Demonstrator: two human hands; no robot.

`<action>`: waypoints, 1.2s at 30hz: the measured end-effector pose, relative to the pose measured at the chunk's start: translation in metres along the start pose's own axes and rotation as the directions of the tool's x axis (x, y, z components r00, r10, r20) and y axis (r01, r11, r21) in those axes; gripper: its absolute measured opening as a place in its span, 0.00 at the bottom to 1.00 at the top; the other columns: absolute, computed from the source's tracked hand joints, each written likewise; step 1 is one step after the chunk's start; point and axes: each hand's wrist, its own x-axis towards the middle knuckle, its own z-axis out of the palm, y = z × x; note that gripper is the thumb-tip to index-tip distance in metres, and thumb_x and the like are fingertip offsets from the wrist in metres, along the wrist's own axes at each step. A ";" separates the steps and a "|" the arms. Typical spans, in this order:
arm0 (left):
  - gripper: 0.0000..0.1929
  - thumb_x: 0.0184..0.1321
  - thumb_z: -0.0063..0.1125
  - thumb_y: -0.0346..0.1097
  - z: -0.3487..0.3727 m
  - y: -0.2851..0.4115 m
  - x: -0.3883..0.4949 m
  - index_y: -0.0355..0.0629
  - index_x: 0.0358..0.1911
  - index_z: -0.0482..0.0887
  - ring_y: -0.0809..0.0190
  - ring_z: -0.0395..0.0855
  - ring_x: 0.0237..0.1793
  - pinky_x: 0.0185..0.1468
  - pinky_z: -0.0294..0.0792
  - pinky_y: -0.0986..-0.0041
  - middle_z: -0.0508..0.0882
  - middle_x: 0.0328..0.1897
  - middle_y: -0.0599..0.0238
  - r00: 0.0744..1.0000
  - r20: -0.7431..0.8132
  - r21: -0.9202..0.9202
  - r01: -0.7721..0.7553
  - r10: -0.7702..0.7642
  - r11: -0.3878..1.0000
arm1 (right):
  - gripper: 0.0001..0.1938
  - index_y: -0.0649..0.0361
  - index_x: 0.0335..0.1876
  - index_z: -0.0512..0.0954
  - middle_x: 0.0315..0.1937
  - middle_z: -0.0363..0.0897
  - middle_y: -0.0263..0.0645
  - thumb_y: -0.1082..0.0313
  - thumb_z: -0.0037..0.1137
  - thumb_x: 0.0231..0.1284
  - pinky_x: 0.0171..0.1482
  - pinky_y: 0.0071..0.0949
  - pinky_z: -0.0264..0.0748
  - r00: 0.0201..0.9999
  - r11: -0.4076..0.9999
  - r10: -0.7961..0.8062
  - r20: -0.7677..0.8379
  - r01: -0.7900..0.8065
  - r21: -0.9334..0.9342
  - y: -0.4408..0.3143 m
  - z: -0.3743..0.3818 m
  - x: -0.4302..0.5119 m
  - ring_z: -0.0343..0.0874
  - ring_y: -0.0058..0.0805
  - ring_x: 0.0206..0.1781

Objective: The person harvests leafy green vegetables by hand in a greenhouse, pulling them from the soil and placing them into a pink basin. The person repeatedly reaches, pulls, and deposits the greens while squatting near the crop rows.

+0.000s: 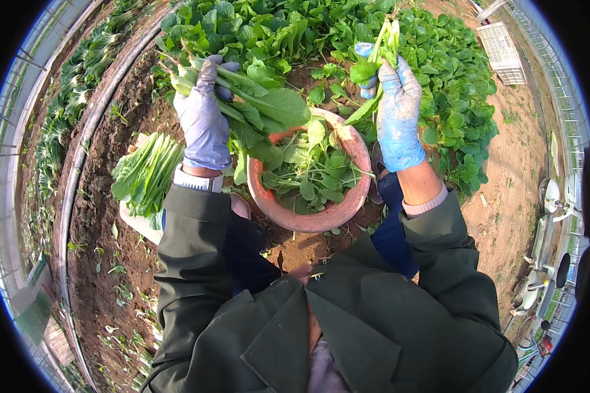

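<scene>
My left hand (204,118), in a pale purple glove, is closed around a bunch of leafy greens (270,105), their rooted ends pointing up and left and their leaves hanging over the basin's rim. In my right hand (396,110), in a soiled blue glove, is a smaller leafy green plant (387,44), roots upward. Between and below the hands stands a round reddish plastic basin (307,223) with loose leaves and stems (319,172) inside. Left of it, a stack of greens (147,172) lies on a pale container (140,223) beside my left forearm.
Dense leafy plants (452,88) grow ahead and to the right. A long pipe or hose (78,152) runs along the soil at the left, with bunches of plants (61,127) beyond. A plastic crate (502,53) stands far right; a parked two-wheeler (533,290) is at the lower right.
</scene>
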 end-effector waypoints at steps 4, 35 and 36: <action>0.12 0.62 0.63 0.39 -0.003 0.011 0.004 0.38 0.43 0.84 0.75 0.68 0.21 0.29 0.64 0.83 0.87 0.32 0.62 0.998 0.024 0.135 -0.059 0.057 0.989 | 0.13 0.61 0.54 0.76 0.44 0.83 0.31 0.67 0.42 0.73 0.27 0.12 0.69 0.955 0.986 0.167 0.245 -0.162 -0.043 0.000 -0.006 -0.003 0.71 0.10 0.26; 0.18 0.66 0.55 0.33 0.025 -0.013 -0.049 0.32 0.56 0.73 0.57 0.81 0.53 0.57 0.73 0.66 0.82 0.52 0.49 0.864 0.417 -0.206 0.392 -0.282 0.896 | 0.04 0.60 0.36 0.79 0.19 0.75 0.41 0.71 0.58 0.56 0.28 0.37 0.72 0.816 0.625 -0.254 0.519 0.548 -0.556 0.017 0.055 -0.044 0.77 0.42 0.24; 0.16 0.66 0.55 0.33 0.025 -0.013 -0.050 0.32 0.54 0.74 0.57 0.82 0.51 0.57 0.74 0.65 0.83 0.50 0.49 0.867 0.405 -0.206 0.395 -0.289 0.895 | 0.04 0.58 0.32 0.78 0.16 0.74 0.37 0.68 0.57 0.58 0.26 0.36 0.72 0.804 0.565 -0.239 0.544 0.571 -0.595 0.016 0.056 -0.045 0.77 0.39 0.22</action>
